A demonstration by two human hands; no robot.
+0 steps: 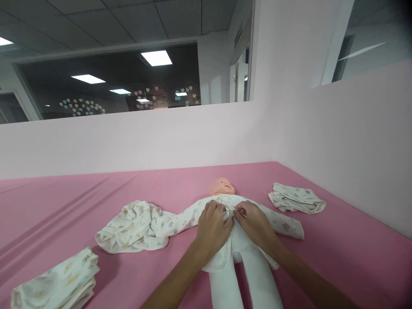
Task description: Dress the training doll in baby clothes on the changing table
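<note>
A doll point(240, 242) lies on its back on the pink tabletop point(154, 283), its head point(221, 187) toward the white wall point(144, 143) and its white legs point(225, 287) toward the person. It wears a white printed shirt point(233, 200) whose sleeves spread out to both sides. Both hands meet over the chest, close together. The left hand point(212, 221) has its fingers bent down onto the shirt front, with the thumb pointing toward the other hand; its grip is nearly closed at the cloth, though what exactly lies under the fingertips cannot be told. The right hand point(254, 221) has thumb and forefinger drawn together in a narrow grip on what looks like a bit of the shirt's edge or a tie. Below the hands, the lower corners of the shirt hang apart over the tops of the legs. The left-hand sleeve reaches to a bunched printed cloth point(128, 227), touching it. A folded cloth point(58, 281) lies in the near left corner, and another folded cloth point(296, 198) lies beyond the right-hand sleeve, near the side wall point(354, 150). Above the far wall, a window point(112, 81) shows bright ceiling panels and heart shapes.
</note>
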